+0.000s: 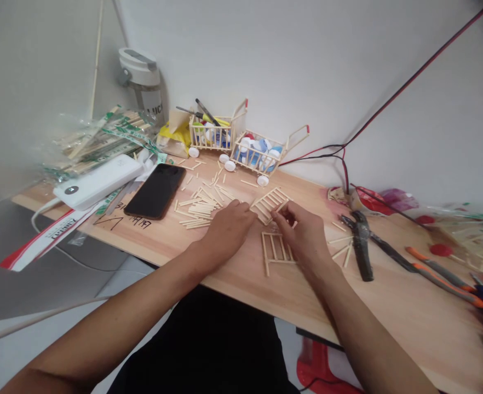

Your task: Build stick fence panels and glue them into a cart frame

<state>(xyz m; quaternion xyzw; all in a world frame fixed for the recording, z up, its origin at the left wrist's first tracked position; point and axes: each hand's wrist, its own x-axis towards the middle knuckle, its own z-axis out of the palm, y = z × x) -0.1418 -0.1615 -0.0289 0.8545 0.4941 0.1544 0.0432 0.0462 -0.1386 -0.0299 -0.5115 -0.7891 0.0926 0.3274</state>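
A small ladder-like frame of thin wooden sticks (pixel 271 203) is tilted between my two hands over the table. My right hand (pixel 307 232) pinches its right end between thumb and finger. At the frame's left corner my left hand (pixel 231 232) is closed, its fingertips partly hidden behind the knuckles. A second stick frame (pixel 269 257) lies flat on the table, just below the first and partly covered by my right hand. Left of my left hand is a loose pile of short cut sticks (pixel 202 208).
Two small stick carts (pixel 211 137) filled with bottle caps stand by the wall. A phone (pixel 155 191) and white power bank (pixel 99 180) lie left. Black-handled cutters (pixel 362 246) and orange-handled pliers (pixel 442 276) lie right. The table's front edge (pixel 241 306) is close to me.
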